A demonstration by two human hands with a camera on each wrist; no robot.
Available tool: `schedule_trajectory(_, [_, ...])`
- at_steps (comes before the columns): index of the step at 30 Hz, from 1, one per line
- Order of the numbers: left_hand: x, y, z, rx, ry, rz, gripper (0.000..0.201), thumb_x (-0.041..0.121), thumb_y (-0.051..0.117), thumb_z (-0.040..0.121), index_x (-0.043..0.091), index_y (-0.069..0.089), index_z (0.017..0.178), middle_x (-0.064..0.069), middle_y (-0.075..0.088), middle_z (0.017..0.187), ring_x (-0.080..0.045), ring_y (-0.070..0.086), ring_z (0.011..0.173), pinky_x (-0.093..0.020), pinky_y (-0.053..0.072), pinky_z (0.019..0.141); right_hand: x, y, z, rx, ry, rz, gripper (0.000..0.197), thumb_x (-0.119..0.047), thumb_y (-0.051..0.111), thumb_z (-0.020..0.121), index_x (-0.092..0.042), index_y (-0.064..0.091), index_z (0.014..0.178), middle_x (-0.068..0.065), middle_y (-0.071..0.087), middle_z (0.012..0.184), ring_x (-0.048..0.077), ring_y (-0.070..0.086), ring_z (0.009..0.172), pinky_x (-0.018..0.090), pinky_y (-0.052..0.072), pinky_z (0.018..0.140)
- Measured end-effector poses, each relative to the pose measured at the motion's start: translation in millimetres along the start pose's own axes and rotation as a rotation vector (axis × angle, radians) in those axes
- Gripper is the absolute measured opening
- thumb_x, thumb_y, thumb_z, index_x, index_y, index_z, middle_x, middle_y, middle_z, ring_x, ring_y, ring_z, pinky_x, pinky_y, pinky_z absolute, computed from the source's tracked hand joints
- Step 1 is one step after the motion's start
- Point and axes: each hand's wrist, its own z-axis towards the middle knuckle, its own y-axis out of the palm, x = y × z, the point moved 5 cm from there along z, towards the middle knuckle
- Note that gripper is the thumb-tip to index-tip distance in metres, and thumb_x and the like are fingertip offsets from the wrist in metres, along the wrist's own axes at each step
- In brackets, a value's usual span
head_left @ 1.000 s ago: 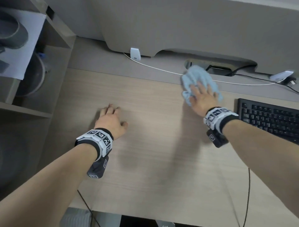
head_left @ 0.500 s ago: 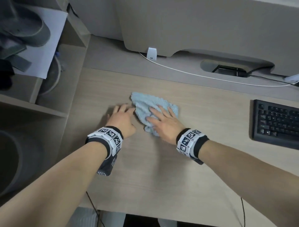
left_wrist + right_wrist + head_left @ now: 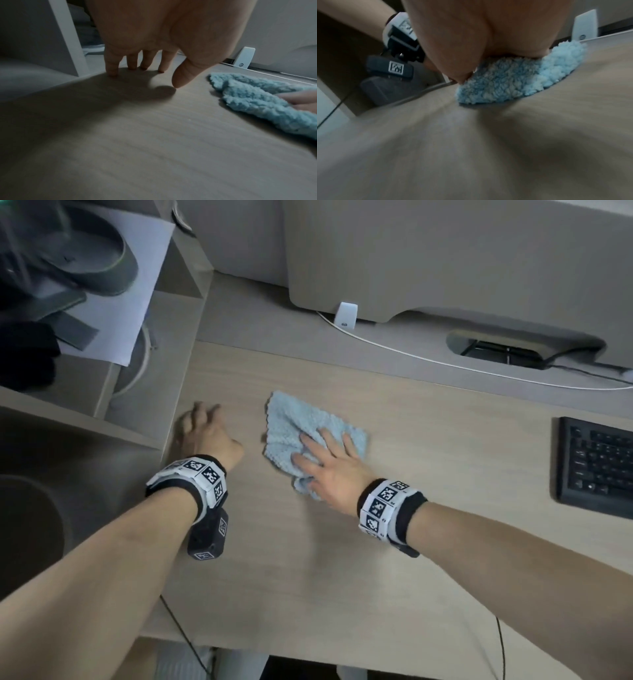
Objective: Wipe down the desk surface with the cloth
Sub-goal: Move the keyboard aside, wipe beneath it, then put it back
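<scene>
A fluffy light blue cloth lies crumpled on the pale wooden desk, a little left of its middle. My right hand presses flat on the cloth's near right part, fingers spread and straight. In the right wrist view the palm bears down on the cloth. My left hand rests by its fingertips on the desk near the left edge, apart from the cloth; the left wrist view shows its fingers pointing down onto the wood, with the cloth to the right.
A black keyboard sits at the right edge. A white cable and white adapter lie along the back, by a cable opening. Open shelves holding paper and dark items stand to the left.
My right hand swept the cloth from the back right of the desk to the left middle, then slightly right. My left hand shifted left, away from the cloth.
</scene>
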Motion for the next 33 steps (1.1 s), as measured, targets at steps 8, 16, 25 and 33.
schedule_trajectory(8, [-9,-9,-2,0.071,0.052,0.087,0.071,0.024,0.049,0.079,0.032,0.031,0.147,0.002,0.022,0.161,-0.028,0.021,0.144,-0.047,0.024,0.117,127,-53,33,0.122,0.379,0.119,0.062,-0.054,0.029,0.098,-0.031,0.016,0.154,0.003,0.0,0.165,0.036,0.003,0.15,0.058,0.006,0.12])
schedule_trajectory(16, [-6,-9,-4,0.088,0.058,0.053,0.073,0.018,0.053,0.078,0.031,0.035,0.147,0.002,0.024,0.16,-0.027,0.021,0.143,-0.048,0.025,0.116,41,-86,128,0.154,0.167,0.084,0.061,-0.049,0.045,0.096,-0.027,0.029,0.15,0.007,0.014,0.163,0.04,0.011,0.148,0.062,0.006,0.116])
schedule_trajectory(25, [-14,-9,2,0.059,0.088,-0.024,0.076,0.012,0.052,0.075,0.031,0.037,0.147,0.003,0.022,0.161,-0.026,0.022,0.142,-0.035,0.029,0.114,73,-98,139,0.185,0.12,0.035,0.068,-0.053,0.05,0.09,-0.025,0.033,0.15,0.008,0.02,0.16,0.041,0.02,0.144,0.058,0.017,0.113])
schedule_trajectory(33, [-13,-9,2,0.08,0.096,-0.025,0.075,0.013,0.056,0.072,0.032,0.042,0.143,0.004,0.028,0.158,-0.026,0.027,0.138,-0.039,0.029,0.114,-22,-94,163,0.081,-0.136,-0.103,0.062,-0.049,0.039,0.099,-0.026,0.024,0.154,0.004,0.008,0.165,0.036,0.003,0.15,0.063,0.002,0.115])
